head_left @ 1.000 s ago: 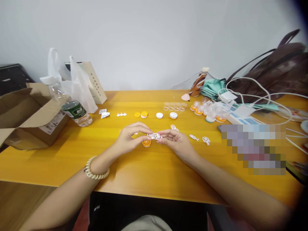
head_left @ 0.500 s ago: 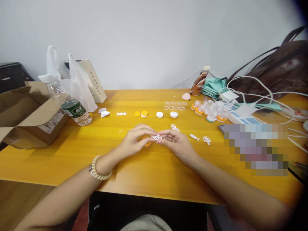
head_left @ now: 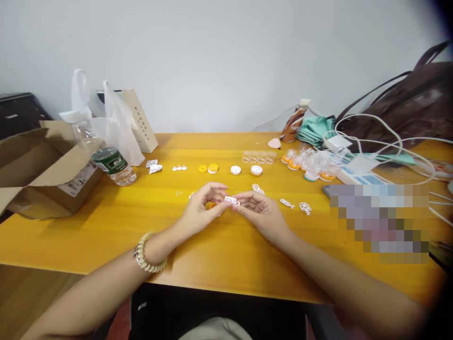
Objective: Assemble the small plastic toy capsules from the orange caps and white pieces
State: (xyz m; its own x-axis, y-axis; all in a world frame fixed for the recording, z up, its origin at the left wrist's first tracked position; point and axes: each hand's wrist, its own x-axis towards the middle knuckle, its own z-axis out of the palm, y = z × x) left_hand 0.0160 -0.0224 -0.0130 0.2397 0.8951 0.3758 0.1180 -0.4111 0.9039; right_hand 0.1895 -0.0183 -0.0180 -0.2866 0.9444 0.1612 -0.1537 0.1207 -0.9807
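Note:
Between the fingertips of both hands is a small white openwork plastic piece (head_left: 231,200). My left hand (head_left: 202,207) pinches its left end, with a bead-like bracelet on the wrist. My right hand (head_left: 261,211) grips the other end with thumb and fingers. An orange round part (head_left: 212,205) is mostly hidden behind my left hand. Similar flat white cut-out pieces lie on the table: one (head_left: 258,189) just beyond my right hand, a narrow one (head_left: 286,203) and a wider one (head_left: 305,208) to its right.
Farther back on the wooden table (head_left: 212,264) stand yellow discs (head_left: 213,167), white round parts (head_left: 235,170), clear cups (head_left: 260,157) and several clear-topped pieces (head_left: 311,165). A cardboard box (head_left: 71,179) and water bottle (head_left: 115,165) are left; cables and a power strip (head_left: 357,172) right.
My left thumb and fingers have shifted on the white piece, which has turned slightly. The orange part is more covered by my left hand. The view has moved a little.

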